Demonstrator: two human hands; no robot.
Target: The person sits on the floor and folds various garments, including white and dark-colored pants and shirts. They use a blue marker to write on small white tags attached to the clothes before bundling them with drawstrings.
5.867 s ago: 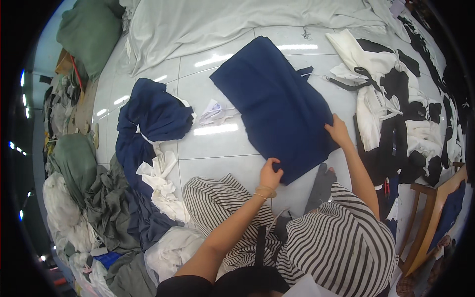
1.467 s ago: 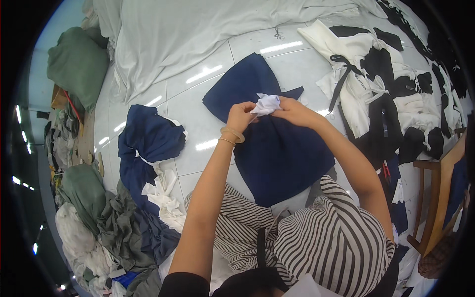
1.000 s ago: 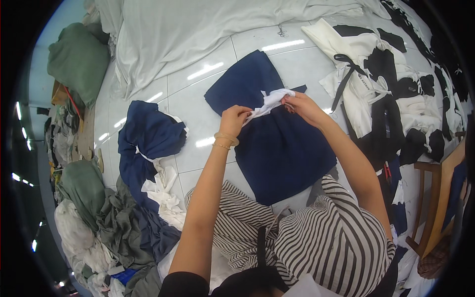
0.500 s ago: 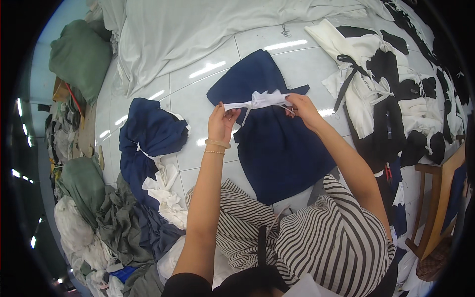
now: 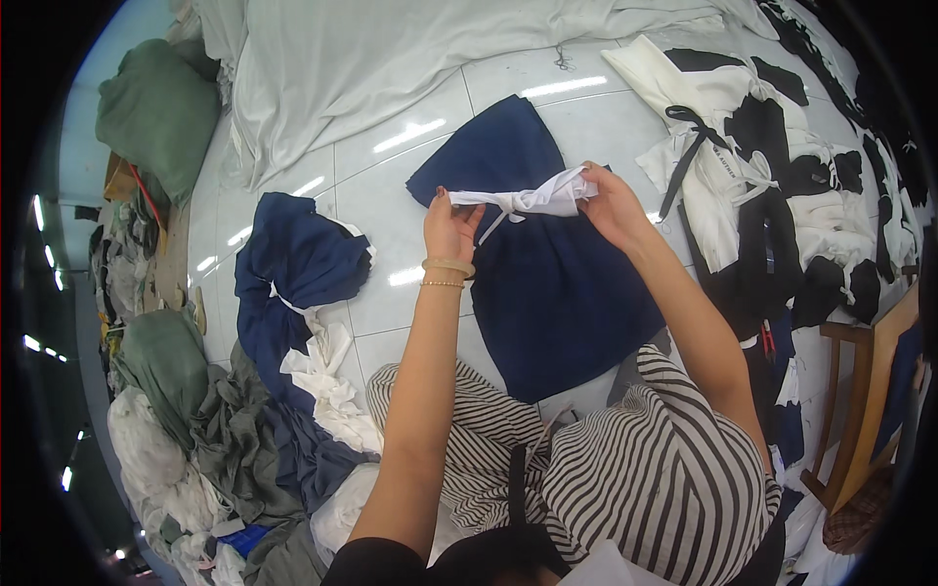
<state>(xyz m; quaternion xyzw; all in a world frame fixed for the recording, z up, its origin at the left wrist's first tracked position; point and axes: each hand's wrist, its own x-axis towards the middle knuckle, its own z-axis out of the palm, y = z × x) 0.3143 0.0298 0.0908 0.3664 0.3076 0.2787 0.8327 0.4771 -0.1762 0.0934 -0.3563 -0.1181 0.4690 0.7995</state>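
Between my two hands stretches a narrow bundle of white fabric pieces [image 5: 555, 198], tied round the middle with a thin white strip whose end hangs down. My left hand [image 5: 451, 230] pinches the bundle's left end. At the right end, the fingers of my right hand [image 5: 614, 210] are closed on the loose folds. Under the bundle a stack of navy blue fabric [image 5: 567, 303] lies on the tiles, spreading out above and below it. Whether the bundle touches the navy fabric I cannot tell.
To the left lies a tied navy bundle [image 5: 303, 254] with crumpled white cloth [image 5: 332, 381] below it. Grey and green fabric heaps [image 5: 234, 430] fill the lower left. White and black garment pieces [image 5: 743, 176] spread at the right, near a wooden chair [image 5: 850, 410] and red-handled snips [image 5: 768, 339].
My right hand has risen slightly and turned, taking the bundle's right end up. My left hand has shifted a little to the right. The white knot now shows more plainly.
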